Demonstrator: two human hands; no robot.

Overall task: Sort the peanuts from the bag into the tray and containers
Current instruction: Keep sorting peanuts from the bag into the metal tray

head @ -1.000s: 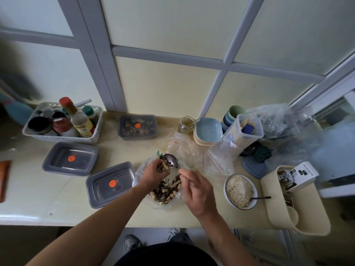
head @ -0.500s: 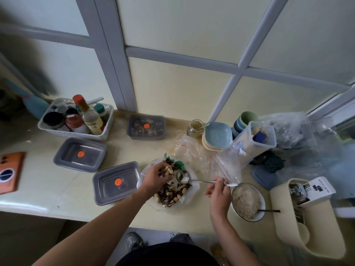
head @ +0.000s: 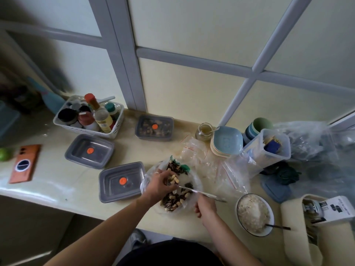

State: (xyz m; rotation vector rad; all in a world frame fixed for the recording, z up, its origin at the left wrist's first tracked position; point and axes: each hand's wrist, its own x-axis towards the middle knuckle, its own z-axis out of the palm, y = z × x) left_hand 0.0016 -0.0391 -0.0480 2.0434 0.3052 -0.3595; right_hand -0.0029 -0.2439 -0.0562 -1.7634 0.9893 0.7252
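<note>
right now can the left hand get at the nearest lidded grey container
Probably yes: the left hand sits over the bag right beside the grey container, nothing between them, though it cups peanuts and the container is lidded.

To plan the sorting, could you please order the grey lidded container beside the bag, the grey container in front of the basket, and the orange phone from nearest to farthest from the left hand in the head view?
1. Grey lidded container, just left of the left hand.
2. Grey container in front of the basket, farther left and back.
3. Orange phone, far left.
</note>
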